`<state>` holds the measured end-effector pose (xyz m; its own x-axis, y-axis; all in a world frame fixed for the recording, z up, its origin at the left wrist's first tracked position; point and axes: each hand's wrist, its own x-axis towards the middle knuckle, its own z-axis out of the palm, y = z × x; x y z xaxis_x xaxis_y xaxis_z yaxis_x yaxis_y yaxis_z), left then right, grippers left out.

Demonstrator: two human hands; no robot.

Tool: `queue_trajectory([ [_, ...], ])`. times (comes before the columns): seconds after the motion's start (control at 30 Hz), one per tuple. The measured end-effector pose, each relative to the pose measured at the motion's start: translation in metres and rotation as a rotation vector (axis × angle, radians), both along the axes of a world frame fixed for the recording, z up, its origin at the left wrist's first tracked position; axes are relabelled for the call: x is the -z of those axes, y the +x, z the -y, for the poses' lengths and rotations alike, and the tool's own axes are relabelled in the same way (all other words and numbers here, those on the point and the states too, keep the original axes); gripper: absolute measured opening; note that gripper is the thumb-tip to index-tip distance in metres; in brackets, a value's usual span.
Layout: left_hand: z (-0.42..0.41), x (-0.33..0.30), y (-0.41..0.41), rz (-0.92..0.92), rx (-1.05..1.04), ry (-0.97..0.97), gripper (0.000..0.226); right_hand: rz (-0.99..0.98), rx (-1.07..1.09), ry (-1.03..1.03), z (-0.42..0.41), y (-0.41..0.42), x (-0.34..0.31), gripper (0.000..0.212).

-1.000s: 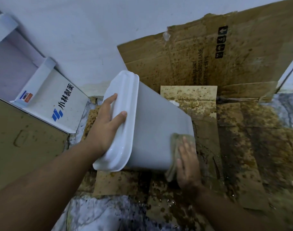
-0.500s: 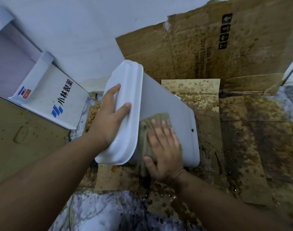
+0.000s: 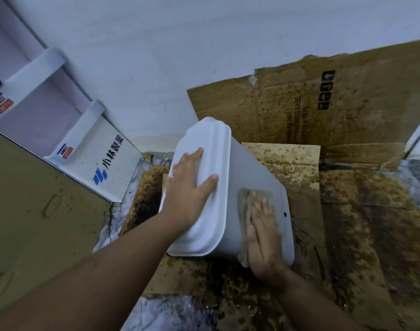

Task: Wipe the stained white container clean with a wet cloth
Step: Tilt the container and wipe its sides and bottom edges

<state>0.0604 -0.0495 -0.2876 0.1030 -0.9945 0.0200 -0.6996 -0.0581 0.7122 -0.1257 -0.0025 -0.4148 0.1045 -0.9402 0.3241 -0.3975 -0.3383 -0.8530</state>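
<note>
The white container (image 3: 254,177) leans tilted on stained cardboard, its lidded end toward me. My left hand (image 3: 189,189) is spread flat on the lid (image 3: 213,149) and steadies it. My right hand (image 3: 263,237) lies palm-down on the container's side wall, pressing a greenish-brown wet cloth (image 3: 246,204) against it. The cloth sticks out above and to the left of my fingers. A small dark spot (image 3: 285,214) shows on the wall to the right of my fingers.
Wet, brown-spotted cardboard (image 3: 361,211) covers the floor, and another sheet (image 3: 335,103) stands against the back wall. A white box with blue characters (image 3: 108,163) and a brown carton (image 3: 37,211) sit at left. Marbled floor (image 3: 170,314) shows near me.
The view widened and shifted. My right hand with the cloth moved from the container's lower edge up onto its side wall, then slid slightly right. My left hand stayed on the lid.
</note>
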Motion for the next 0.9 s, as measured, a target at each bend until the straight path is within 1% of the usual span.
queue_trajectory([
  [0.03,-0.001,0.0,0.002,-0.012,-0.005,0.005,0.075,0.027,-0.059,0.002,0.006,0.008,-0.012,0.051],
  [0.07,-0.001,-0.001,0.002,-0.022,-0.011,0.012,0.074,0.108,-0.073,0.059,0.014,0.012,-0.02,0.05],
  [0.1,-0.001,-0.003,0.002,-0.034,-0.021,0.018,0.073,0.242,-0.049,0.152,0.021,0.013,-0.025,0.047],
  [0.13,-0.002,-0.006,-0.001,-0.041,-0.034,0.026,0.072,0.372,-0.002,0.252,0.028,0.012,-0.025,0.044],
  [0.17,-0.003,-0.008,-0.004,-0.042,-0.043,0.037,0.071,0.454,0.054,0.345,0.032,0.009,-0.026,0.042],
  [0.27,-0.002,-0.014,-0.013,0.008,-0.015,0.088,0.07,0.585,0.188,0.555,0.031,0.007,-0.039,0.043],
  [0.33,0.0,-0.014,-0.006,0.072,0.037,0.093,0.073,0.8,0.248,0.631,0.025,0.007,-0.06,0.044],
  [0.4,0.0,-0.01,0.009,0.146,0.098,0.076,0.068,1.086,0.215,0.696,0.018,0.005,-0.085,0.035],
  [0.43,-0.002,-0.007,0.016,0.178,0.115,0.06,0.065,1.157,0.153,0.702,0.012,0.004,-0.099,0.033],
  [0.47,-0.005,-0.005,0.021,0.197,0.113,0.047,0.063,1.182,0.064,0.689,0.004,0.004,-0.113,0.034],
  [0.5,-0.008,-0.002,0.024,0.202,0.102,0.043,0.062,1.175,-0.022,0.667,-0.004,0.007,-0.124,0.037],
  [0.53,-0.009,0.0,0.026,0.194,0.096,0.047,0.061,1.115,-0.085,0.643,-0.015,0.012,-0.131,0.038],
  [0.6,-0.008,0.004,0.027,0.164,0.094,0.035,0.058,0.819,-0.13,0.537,-0.035,0.026,-0.132,0.037],
  [0.67,-0.008,0.004,0.024,0.156,0.088,0.0,0.061,0.494,-0.142,0.371,-0.044,0.041,-0.121,0.038],
  [0.7,-0.007,0.004,0.023,0.164,0.087,-0.009,0.063,0.392,-0.129,0.3,-0.045,0.046,-0.116,0.04],
  [0.77,-0.007,0.004,0.02,0.184,0.073,0.003,0.065,0.298,-0.09,0.242,-0.04,0.051,-0.109,0.046],
  [0.83,-0.008,0.004,0.018,0.196,0.069,0.011,0.068,0.289,-0.057,0.238,-0.033,0.052,-0.106,0.05],
  [0.9,-0.008,0.003,0.017,0.191,0.078,0.0,0.065,0.297,-0.06,0.256,-0.024,0.051,-0.108,0.047],
])
